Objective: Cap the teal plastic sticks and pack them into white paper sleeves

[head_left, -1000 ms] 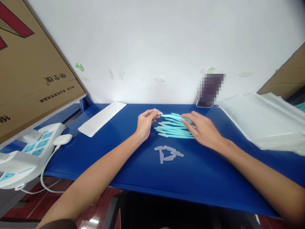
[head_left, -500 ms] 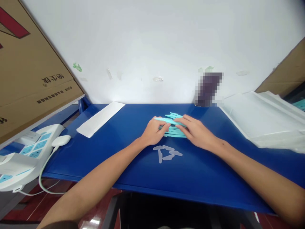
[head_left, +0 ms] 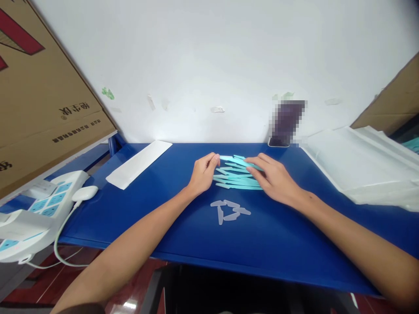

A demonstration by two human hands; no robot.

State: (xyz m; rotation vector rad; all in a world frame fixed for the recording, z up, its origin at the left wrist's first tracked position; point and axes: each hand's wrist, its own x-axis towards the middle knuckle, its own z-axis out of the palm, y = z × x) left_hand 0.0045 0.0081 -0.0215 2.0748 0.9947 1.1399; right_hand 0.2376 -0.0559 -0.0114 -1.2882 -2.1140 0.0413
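Observation:
My right hand [head_left: 273, 176] holds a turquoise eyebrow razor [head_left: 240, 162] by its handle, thumb and fingers around its right part. At the razor's pale left tip, the thumb and fingers of my left hand [head_left: 203, 173] are pinched together; whether a cap sits between them is hidden. Beneath, several more turquoise eyebrow razors [head_left: 237, 179] lie side by side in a loose pile, their right ends partly covered by my right hand. Closer to me, several small translucent blade caps [head_left: 231, 203] lie in a rough ring on the blue table [head_left: 183, 231].
A white paper strip [head_left: 139, 165] lies at the back left. To the right is a stack of white plastic bags [head_left: 366, 165]. A blurred-out phone [head_left: 288, 124] leans on the wall. At the left are a power strip [head_left: 60, 200] with a white charger [head_left: 85, 193] and a large cardboard box [head_left: 49, 78].
My left hand has moved left and slightly back, from the razor's middle to its tip. More of the pile shows between the hands. The right hand has shifted slightly right.

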